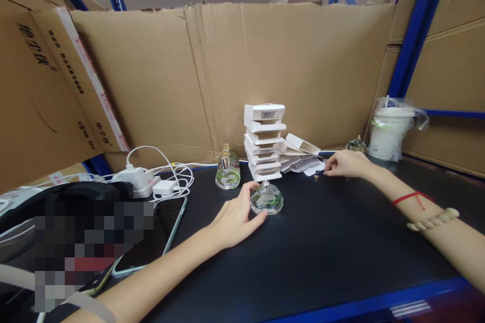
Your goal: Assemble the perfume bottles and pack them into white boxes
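Observation:
A round glass bottle with green inside stands upright on the black table. My left hand is round its left side, thumb in front and fingers behind. Farther right, my right hand is low over the table with its fingertips pinched together; what they hold, if anything, is too small to make out. A tiny gold-coloured piece lies just left of those fingertips. Behind the bottle stands a stack of white boxes, with folded white papers beside it.
More green glass bottles stand left of the stack. A dark bottle and a white cup are at the back right. White chargers with cables and a tablet lie on the left. Cardboard walls enclose the back.

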Available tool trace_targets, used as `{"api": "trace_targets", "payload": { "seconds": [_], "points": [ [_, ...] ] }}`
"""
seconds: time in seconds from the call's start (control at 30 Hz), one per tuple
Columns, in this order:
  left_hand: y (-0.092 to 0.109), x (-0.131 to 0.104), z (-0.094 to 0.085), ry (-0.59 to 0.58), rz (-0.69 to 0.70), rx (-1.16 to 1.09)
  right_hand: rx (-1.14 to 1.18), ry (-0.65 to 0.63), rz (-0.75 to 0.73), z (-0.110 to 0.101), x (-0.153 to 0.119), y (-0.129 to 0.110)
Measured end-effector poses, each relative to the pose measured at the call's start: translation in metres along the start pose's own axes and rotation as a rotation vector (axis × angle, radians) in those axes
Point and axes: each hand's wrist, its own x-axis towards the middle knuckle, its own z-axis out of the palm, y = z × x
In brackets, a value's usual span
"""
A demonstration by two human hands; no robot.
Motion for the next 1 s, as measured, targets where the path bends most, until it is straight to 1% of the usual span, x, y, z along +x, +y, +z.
{"api": "trace_targets", "payload": {
  "seconds": [0.17, 0.27, 0.4, 0.57, 0.67, 0.73, 0.83, 1.0],
  "points": [
    [0.0, 0.001, 0.0, -0.001, -0.014, 0.014, 0.118, -0.132, 0.088, 0.01, 0.003, 0.0],
    [0.0, 0.001, 0.0, -0.002, -0.008, 0.008, 0.196, -0.137, 0.133, 0.014, 0.004, 0.001],
    [0.0, 0.0, 0.001, -0.002, 0.002, -0.006, 0.223, -0.052, 0.153, 0.01, 0.005, 0.007],
    [0.0, 0.0, 0.0, 0.001, 0.003, -0.005, 0.104, 0.112, 0.168, 0.003, 0.006, 0.015],
    [0.001, 0.0, 0.0, 0.002, 0.003, -0.007, 0.053, 0.186, 0.165, 0.002, 0.007, 0.017],
    [0.001, 0.0, 0.0, 0.006, 0.004, -0.003, -0.004, 0.243, 0.117, 0.003, 0.008, 0.018],
    [0.0, 0.001, 0.0, 0.008, -0.003, 0.0, -0.092, 0.313, -0.002, 0.007, 0.009, 0.021],
    [-0.001, 0.001, 0.001, 0.004, 0.0, -0.005, -0.144, 0.358, -0.152, 0.021, 0.012, 0.026]
  ]
}}
